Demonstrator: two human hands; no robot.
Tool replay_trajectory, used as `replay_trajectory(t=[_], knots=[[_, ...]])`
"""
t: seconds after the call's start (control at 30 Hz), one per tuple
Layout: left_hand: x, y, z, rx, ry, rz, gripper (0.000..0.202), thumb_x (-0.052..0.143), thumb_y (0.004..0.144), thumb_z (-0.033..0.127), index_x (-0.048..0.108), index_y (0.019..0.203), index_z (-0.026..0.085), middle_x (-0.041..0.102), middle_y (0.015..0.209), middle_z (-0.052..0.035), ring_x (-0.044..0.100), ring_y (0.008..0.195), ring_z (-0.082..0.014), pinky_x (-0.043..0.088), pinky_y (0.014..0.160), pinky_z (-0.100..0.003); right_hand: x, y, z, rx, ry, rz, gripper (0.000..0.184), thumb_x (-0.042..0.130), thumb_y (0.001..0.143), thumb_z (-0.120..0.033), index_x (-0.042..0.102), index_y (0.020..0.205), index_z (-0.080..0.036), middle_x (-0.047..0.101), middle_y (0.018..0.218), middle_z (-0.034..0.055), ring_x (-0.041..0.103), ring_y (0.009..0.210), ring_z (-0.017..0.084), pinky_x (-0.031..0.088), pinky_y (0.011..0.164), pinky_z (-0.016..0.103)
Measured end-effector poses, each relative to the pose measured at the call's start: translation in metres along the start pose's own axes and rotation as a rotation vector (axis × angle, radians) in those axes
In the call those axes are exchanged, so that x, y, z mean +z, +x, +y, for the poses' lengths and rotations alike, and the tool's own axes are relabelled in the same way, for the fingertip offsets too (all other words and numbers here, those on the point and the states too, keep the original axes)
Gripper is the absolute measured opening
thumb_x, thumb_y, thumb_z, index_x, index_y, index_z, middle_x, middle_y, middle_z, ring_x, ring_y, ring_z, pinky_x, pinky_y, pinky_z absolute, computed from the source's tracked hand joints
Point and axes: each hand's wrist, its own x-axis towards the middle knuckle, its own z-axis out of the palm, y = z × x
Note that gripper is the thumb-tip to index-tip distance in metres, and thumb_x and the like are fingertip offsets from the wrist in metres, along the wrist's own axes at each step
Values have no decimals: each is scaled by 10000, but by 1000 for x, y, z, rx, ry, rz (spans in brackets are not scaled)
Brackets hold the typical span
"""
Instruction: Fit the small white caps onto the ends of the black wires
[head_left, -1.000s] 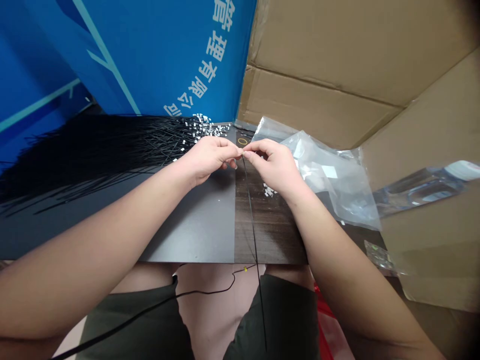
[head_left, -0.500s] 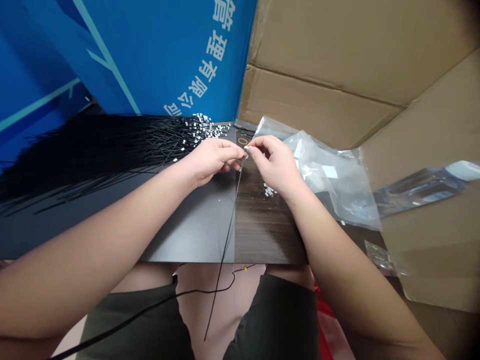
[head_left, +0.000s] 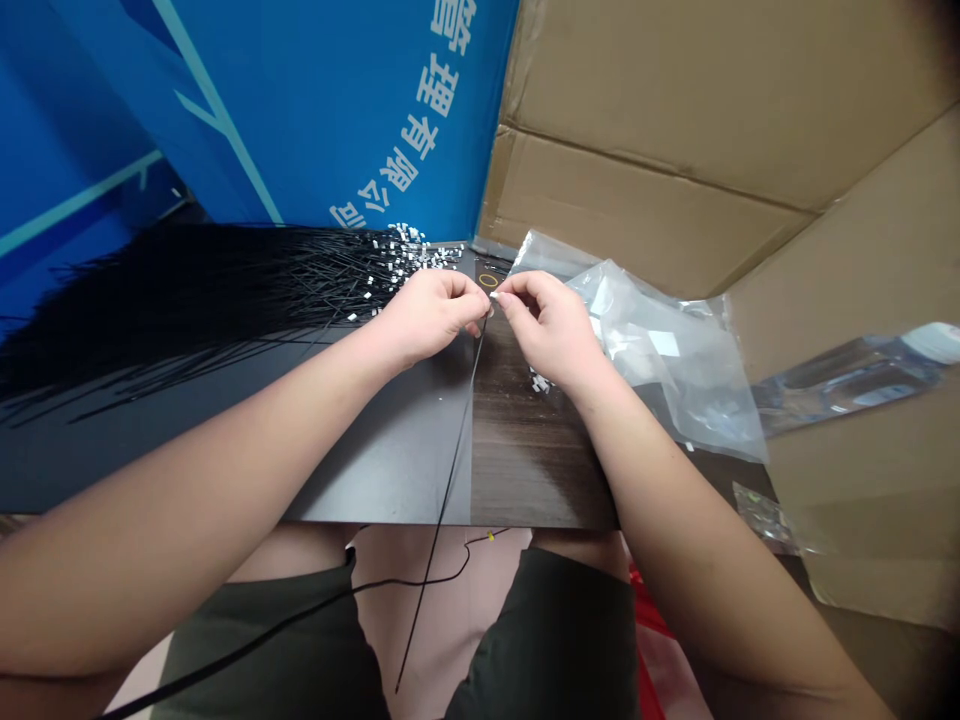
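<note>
My left hand (head_left: 431,315) and my right hand (head_left: 547,325) meet at the fingertips above the far edge of a dark board (head_left: 375,470). A long, thin black cable tie (head_left: 457,450) hangs from the left hand's fingers, crosses the board's front edge and ends above my lap. The right hand's thumb and finger pinch a tiny white piece (head_left: 493,298) against the tie's top end. The fingers hide most of that piece. A dense pile of black cable ties (head_left: 187,320) lies to the left of my left hand.
Small white pieces are scattered at the pile's far end (head_left: 412,250), with a few more by my right wrist (head_left: 538,380). A clear plastic bag (head_left: 667,350) lies to the right. Cardboard sheets (head_left: 645,150) and a blue printed banner (head_left: 300,110) stand behind.
The hanging cable tie has swung left, with its lower end now further left over my lap. My hands have stayed close together at the fingertips.
</note>
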Motion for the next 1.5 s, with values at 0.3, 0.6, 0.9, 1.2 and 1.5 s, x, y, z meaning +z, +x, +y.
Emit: replay_trajectory(t=[0.3, 0.6, 0.9, 1.2, 1.5], knots=[[3, -1, -3, 30, 5, 28, 109, 672, 758, 234, 715, 691, 160, 686, 658, -24, 582, 652, -147, 469, 694, -303, 0, -1, 1, -132, -125, 5, 101, 566, 1005, -191, 634, 937, -221, 716, 997, 62, 636, 916, 216, 485, 839, 374], [6, -1, -2, 32, -55, 71, 125, 665, 726, 207, 676, 608, 167, 626, 589, -2, 533, 607, -130, 423, 661, -302, 4, -1, -2, -227, -225, 27, 135, 492, 1027, -169, 591, 957, -228, 689, 999, 94, 643, 986, 254, 507, 880, 409], [7, -2, 1, 22, -61, 86, 133, 670, 709, 208, 661, 581, 174, 611, 582, -4, 527, 606, -133, 434, 667, -305, 7, -2, -3, -268, -351, 40, 201, 428, 1031, -137, 615, 1011, -207, 660, 1030, 131, 594, 988, 283, 495, 911, 450], [5, -1, -2, 18, -20, 83, 128, 672, 717, 216, 672, 595, 175, 621, 593, -2, 535, 618, -139, 435, 675, -311, 7, -2, -4, -278, -420, 14, 248, 411, 995, -75, 632, 1030, -181, 672, 1048, 155, 577, 978, 297, 484, 890, 447], [5, -2, -1, 12, 7, 76, 115, 655, 708, 211, 678, 601, 175, 633, 598, -10, 541, 619, -143, 428, 669, -310, 7, -3, -5, -246, -409, -10, 249, 421, 984, -78, 633, 1030, -201, 666, 1061, 151, 580, 1001, 303, 486, 911, 460]])
